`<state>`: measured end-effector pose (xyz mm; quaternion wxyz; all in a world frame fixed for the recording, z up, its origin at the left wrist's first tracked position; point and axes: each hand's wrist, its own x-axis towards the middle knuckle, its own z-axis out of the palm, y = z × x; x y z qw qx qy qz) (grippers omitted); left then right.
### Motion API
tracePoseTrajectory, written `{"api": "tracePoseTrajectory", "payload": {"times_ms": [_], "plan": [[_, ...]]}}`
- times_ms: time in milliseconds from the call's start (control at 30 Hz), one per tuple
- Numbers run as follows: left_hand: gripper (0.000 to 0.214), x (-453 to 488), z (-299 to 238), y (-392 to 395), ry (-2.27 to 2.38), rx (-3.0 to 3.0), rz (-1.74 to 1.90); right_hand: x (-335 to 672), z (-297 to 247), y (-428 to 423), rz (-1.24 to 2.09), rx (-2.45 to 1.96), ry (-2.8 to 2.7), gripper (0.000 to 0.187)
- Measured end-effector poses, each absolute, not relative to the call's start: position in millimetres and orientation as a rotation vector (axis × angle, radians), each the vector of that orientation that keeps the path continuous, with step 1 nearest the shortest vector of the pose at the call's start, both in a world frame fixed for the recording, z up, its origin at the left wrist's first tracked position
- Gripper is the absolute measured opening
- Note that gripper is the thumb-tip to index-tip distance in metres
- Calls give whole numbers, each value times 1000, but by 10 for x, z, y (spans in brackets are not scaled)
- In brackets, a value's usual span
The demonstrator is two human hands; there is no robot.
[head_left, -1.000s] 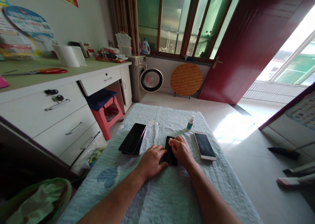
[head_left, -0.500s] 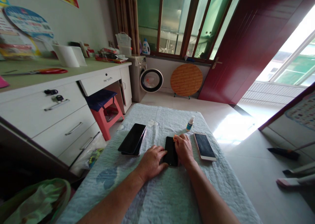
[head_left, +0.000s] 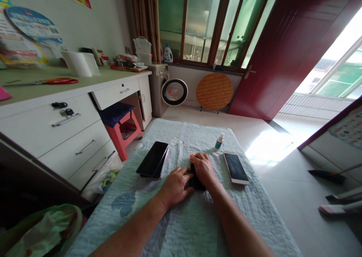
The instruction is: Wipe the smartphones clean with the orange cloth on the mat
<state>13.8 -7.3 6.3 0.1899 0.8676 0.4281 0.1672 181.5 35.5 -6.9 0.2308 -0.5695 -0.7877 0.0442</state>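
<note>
A black smartphone (head_left: pixel 199 184) lies flat on the quilted cloth, largely covered by my hands. My left hand (head_left: pixel 175 186) grips its left edge, thumb near the lower end and fingers higher up. Over the phone's upper part, my right hand (head_left: pixel 204 169) is closed on a small orange cloth (head_left: pixel 192 157), pressing it at the top edge. To the right rests a white-framed smartphone (head_left: pixel 236 168) with a dark screen. A small spray bottle (head_left: pixel 219 141) stands upright behind it. On the left, dark phones (head_left: pixel 153 159) are stacked slightly askew.
The light blue quilted cloth (head_left: pixel 181 134) covers the table. A desk (head_left: pixel 118 80) with drawers and a red stool (head_left: pixel 121 130) stand at the left. Below is a green bin (head_left: pixel 76 221). A washing machine (head_left: pixel 158 91) with its door open stands behind.
My right hand has slid left across the phone with the orange cloth, from its upper right to its upper left corner, covering more of the screen. My left hand stays at the edge.
</note>
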Motion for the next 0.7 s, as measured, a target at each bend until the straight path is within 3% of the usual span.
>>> {"api": "tracePoseTrajectory", "payload": {"times_ms": [700], "plan": [[40,181,77,-111,1239,2431,520,2157,16,258,5,-1958,-1961,23]]}}
